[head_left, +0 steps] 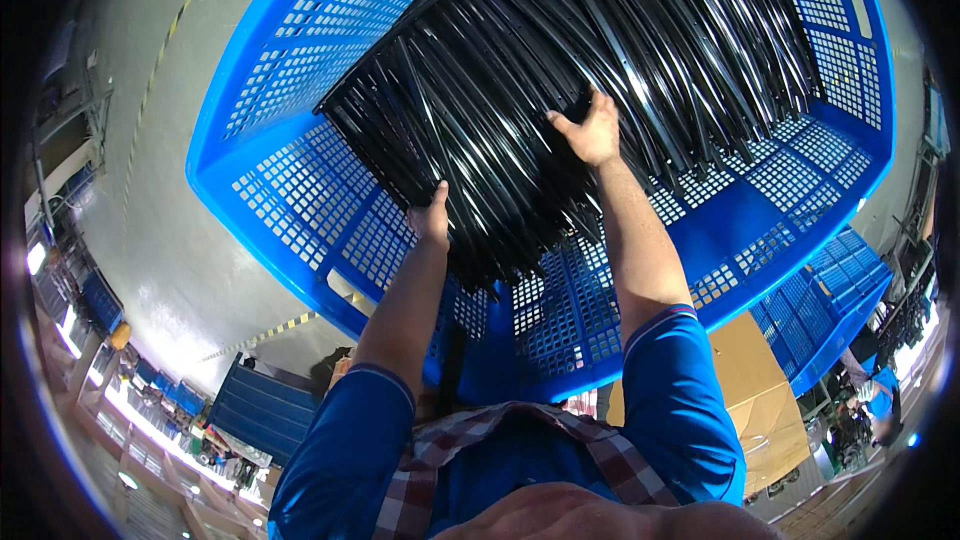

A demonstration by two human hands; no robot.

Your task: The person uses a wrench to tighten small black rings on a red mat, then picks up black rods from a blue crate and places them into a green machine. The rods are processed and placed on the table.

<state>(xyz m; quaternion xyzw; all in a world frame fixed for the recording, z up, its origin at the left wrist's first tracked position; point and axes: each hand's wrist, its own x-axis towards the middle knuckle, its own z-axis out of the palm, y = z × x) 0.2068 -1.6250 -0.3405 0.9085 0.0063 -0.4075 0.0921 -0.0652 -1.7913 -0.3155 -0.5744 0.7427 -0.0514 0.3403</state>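
Note:
Many long, glossy black strips (pixel 510 130) lie packed side by side in a large blue perforated plastic crate (pixel 290 180). My left hand (pixel 432 215) grips the left edge of the bunch near its close end. The thumb lies on top there, and the other fingers are mostly hidden by the strips. Farther right, my right hand (pixel 593 135) is pressed in among the strips, its thumb on the near bunch and its fingers reaching down beside it. That part of the bunch sits between my two hands. I cannot make out whether the strips are lifted.
The crate's near wall rises between my body and the strips. A cardboard box (pixel 750 400) stands to the right, with another blue crate (pixel 825 300) beyond it. Dark blue bins (pixel 262 410) are at the lower left. Yellow-black tape (pixel 270 335) marks the grey floor. Another person (pixel 880 400) is far right.

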